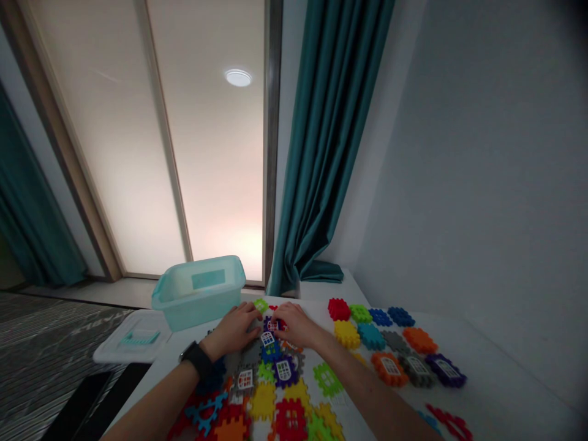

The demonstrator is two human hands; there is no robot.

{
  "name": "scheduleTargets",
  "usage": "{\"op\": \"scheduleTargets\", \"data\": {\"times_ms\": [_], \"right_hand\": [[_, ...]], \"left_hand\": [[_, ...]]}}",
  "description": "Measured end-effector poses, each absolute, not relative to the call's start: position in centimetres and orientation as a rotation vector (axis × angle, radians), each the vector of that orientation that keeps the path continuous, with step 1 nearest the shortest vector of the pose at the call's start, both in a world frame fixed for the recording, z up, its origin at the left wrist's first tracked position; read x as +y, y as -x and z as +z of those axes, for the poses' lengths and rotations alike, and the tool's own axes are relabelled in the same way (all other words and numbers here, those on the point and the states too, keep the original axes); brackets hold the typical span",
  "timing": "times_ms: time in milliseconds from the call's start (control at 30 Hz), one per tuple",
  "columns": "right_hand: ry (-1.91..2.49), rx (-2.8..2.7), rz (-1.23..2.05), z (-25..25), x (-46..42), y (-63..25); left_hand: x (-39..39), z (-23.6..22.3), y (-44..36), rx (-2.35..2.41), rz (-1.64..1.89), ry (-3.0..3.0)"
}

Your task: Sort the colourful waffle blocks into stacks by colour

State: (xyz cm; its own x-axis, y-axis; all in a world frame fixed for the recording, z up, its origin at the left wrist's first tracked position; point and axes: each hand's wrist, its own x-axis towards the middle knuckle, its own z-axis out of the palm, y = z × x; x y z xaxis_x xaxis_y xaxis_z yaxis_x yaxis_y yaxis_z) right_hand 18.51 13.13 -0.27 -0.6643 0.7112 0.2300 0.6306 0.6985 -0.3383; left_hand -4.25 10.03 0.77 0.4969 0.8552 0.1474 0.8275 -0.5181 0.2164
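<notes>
Interlocking plastic waffle tiles in bright colours lie joined in a flat sheet (271,392) on a white table (367,404), some with white window inserts. My left hand (232,331), with a black watch (196,359) on its wrist, curls over a grey tile (250,354) at the sheet's far end. My right hand (294,324) has its fingertips on a purple tile with a white window (272,326), next to my left fingertips. A lime green tile (260,305) lies just beyond my hands. My fingers hide whether either hand grips a tile.
Several loose tiles (390,343) lie in rows to the right of my right arm. A translucent aqua plastic bin (197,294) stands at the table's far edge. Its white lid (133,343) sits to the left, near the table's left edge, above a dark carpet (55,349).
</notes>
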Motion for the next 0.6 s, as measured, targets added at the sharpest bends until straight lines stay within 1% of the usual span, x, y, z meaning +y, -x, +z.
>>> {"op": "scheduleTargets", "data": {"times_ms": [233, 600], "right_hand": [[1.027, -2.609, 0.297, -0.1, 13.0, -18.6], [1.025, -2.586, 0.127, 1.2, 11.8, -19.2]], "left_hand": [[9.7, 1.0, 4.1, 1.473, 0.362, -2.631], [8.8, 1.9, 3.3, 1.472, 0.39, -2.69]]}}
